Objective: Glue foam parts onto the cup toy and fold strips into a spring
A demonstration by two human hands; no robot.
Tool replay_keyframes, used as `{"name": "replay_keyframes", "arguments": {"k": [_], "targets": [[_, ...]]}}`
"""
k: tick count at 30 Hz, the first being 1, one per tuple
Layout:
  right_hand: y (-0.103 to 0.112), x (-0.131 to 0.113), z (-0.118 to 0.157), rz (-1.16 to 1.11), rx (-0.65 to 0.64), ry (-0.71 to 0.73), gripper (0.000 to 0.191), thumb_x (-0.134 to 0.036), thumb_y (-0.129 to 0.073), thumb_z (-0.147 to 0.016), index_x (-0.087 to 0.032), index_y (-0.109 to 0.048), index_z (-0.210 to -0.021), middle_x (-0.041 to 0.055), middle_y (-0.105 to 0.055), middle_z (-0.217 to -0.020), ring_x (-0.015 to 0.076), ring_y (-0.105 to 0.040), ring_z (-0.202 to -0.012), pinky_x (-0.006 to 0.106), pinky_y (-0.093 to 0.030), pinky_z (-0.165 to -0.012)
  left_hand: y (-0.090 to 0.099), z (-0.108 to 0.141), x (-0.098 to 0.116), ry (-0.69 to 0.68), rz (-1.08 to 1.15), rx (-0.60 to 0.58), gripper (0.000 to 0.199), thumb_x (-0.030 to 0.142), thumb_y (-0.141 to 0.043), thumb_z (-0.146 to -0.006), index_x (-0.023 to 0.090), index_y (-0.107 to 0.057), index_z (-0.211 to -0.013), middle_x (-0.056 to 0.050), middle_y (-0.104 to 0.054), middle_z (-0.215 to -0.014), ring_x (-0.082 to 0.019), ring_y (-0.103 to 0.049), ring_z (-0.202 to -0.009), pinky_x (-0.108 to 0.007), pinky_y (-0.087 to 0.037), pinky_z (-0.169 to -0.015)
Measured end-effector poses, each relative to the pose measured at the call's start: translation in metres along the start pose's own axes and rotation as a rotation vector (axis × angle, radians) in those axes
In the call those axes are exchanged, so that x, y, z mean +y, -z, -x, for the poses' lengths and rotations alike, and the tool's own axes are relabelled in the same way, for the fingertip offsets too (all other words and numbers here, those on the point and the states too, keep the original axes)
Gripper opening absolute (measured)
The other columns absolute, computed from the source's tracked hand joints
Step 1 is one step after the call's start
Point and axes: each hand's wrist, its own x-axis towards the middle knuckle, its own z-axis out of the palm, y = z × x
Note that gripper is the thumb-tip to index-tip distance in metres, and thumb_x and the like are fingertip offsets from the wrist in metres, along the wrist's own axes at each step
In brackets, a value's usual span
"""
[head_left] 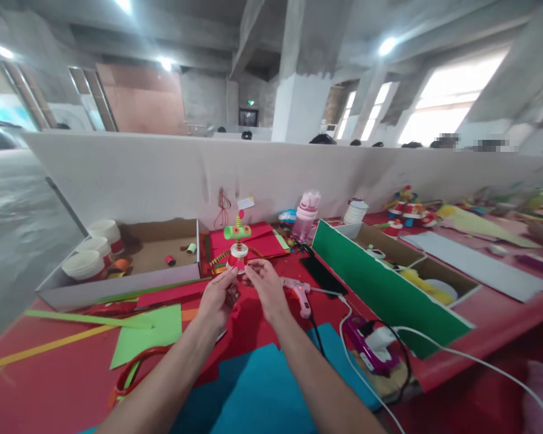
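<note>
A paper-cup figure stands upright in front of me, with a red and white cup body, springy folded-paper arms and a green tube head with orange eyes. My left hand is closed, thumb and fingertips pinching the lower left edge of the figure. From the other side, my right hand pinches its lower right edge, the fingers bent. My fingertips partly hide the bottom of the cup. Just right of my right hand lies a pink glue gun with a glue stick in its back.
On the left, a cardboard tray holds white paper cups. Green paper, orange-handled scissors and blue sheets lie nearby. To the right are a phone, a green-sided box and a purple power strip with trailing cables.
</note>
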Motion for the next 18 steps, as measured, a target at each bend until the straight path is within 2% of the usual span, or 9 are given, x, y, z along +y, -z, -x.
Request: {"name": "replay_keyframes", "arguments": {"k": [3, 5, 6, 8, 10, 12, 14, 16, 18], "targets": [[-0.017, 0.018, -0.011, -0.169, 0.083, 0.043, 0.028, -0.039, -0.07, -0.07, -0.018, -0.06, -0.085, -0.001, -0.064, -0.073, 0.0128, -0.061, -0.065, 0.027, -0.051, -0.067, -0.009, -0.002, -0.005, -0.026, -0.037, 0.018, 0.028, 0.028, -0.081, -0.059, 0.014, -0.065, -0.077, 0.004, -0.054, -0.06, -0.004, -0.041, -0.046, -0.017, -0.035, -0.046], [-0.008, 0.03, -0.023, -0.218, 0.148, 0.033, 0.027, -0.038, -0.07, -0.069, -0.017, -0.061, -0.083, -0.0016, -0.063, -0.069, 0.012, -0.059, -0.061, 0.026, -0.05, -0.063, -0.009, -0.003, -0.006, -0.061, -0.188, -0.006, 0.027, 0.032, -0.077, -0.064, 0.015, -0.066, -0.081, 0.004, -0.053, -0.059, -0.006, -0.041, -0.047, -0.019, -0.036, -0.048], [0.001, 0.035, -0.03, -0.221, 0.208, 0.037, 0.027, -0.039, -0.069, -0.069, -0.017, -0.061, -0.082, -0.0023, -0.062, -0.066, 0.0115, -0.058, -0.059, 0.025, -0.049, -0.06, -0.008, -0.004, -0.005, -0.125, -0.331, -0.025, 0.025, 0.033, -0.074, -0.068, 0.016, -0.067, -0.084, 0.003, -0.053, -0.06, -0.007, -0.043, -0.048, -0.021, -0.037, -0.049], [0.025, 0.045, -0.046, -0.171, 0.376, 0.072, 0.029, -0.04, -0.067, -0.07, -0.016, -0.061, -0.084, -0.0035, -0.059, -0.062, 0.0106, -0.056, -0.056, 0.024, -0.048, -0.058, -0.011, -0.008, 0.002, -0.383, -0.738, -0.101, 0.019, 0.031, -0.066, -0.076, 0.018, -0.069, -0.089, 0.0, -0.058, -0.066, -0.011, -0.049, -0.057, -0.025, -0.041, -0.057], [0.049, 0.052, -0.059, -0.074, 0.528, 0.096, 0.028, -0.04, -0.064, -0.071, -0.016, -0.059, -0.084, -0.0029, -0.059, -0.062, 0.0112, -0.057, -0.056, 0.024, -0.049, -0.058, -0.021, -0.017, 0.014, -0.765, -1.209, -0.253, 0.014, 0.023, -0.058, -0.082, 0.019, -0.069, -0.089, -0.005, -0.064, -0.081, -0.017, -0.056, -0.077, -0.03, -0.044, -0.074], [0.068, 0.059, -0.066, 0.02, 0.566, 0.116, 0.027, -0.042, -0.061, -0.073, -0.016, -0.058, -0.083, -0.0012, -0.061, -0.062, 0.0129, -0.059, -0.056, 0.024, -0.05, -0.056, -0.04, -0.034, 0.025, -1.034, -1.623, -0.47, 0.023, 0.015, -0.048, -0.086, 0.017, -0.067, -0.097, -0.01, -0.065, -0.095, -0.022, -0.055, -0.093, -0.036, -0.041, -0.085], [0.077, 0.064, -0.068, 0.102, 0.535, 0.154, 0.028, -0.043, -0.059, -0.075, -0.016, -0.058, -0.083, 0.0005, -0.062, -0.063, 0.0144, -0.06, -0.055, 0.025, -0.05, -0.053, -0.064, -0.054, 0.031, -1.184, -1.967, -0.599, 0.022, 0.012, -0.047, -0.085, 0.015, -0.067, -0.094, -0.013, -0.065, -0.09, -0.026, -0.053, -0.096, -0.04, -0.039, -0.085], [0.08, 0.069, -0.067, 0.151, 0.496, 0.175, 0.028, -0.043, -0.058, -0.075, -0.016, -0.06, -0.083, 0.0015, -0.063, -0.063, 0.0153, -0.06, -0.054, 0.025, -0.05, -0.051, -0.087, -0.075, 0.029, -1.222, -2.196, -0.721, 0.018, 0.014, -0.049, -0.085, 0.013, -0.067, -0.089, -0.015, -0.066, -0.085, -0.028, -0.053, -0.096, -0.041, -0.037, -0.084], [0.079, 0.072, -0.066, 0.174, 0.479, 0.158, 0.026, -0.041, -0.057, -0.076, -0.016, -0.061, -0.084, 0.002, -0.064, -0.063, 0.0157, -0.06, -0.052, 0.026, -0.051, -0.051, -0.104, -0.094, 0.021, -1.125, -2.363, -0.811, 0.015, 0.014, -0.053, -0.083, 0.012, -0.067, -0.085, -0.016, -0.068, -0.084, -0.028, -0.055, -0.095, -0.04, -0.035, -0.083]]}}
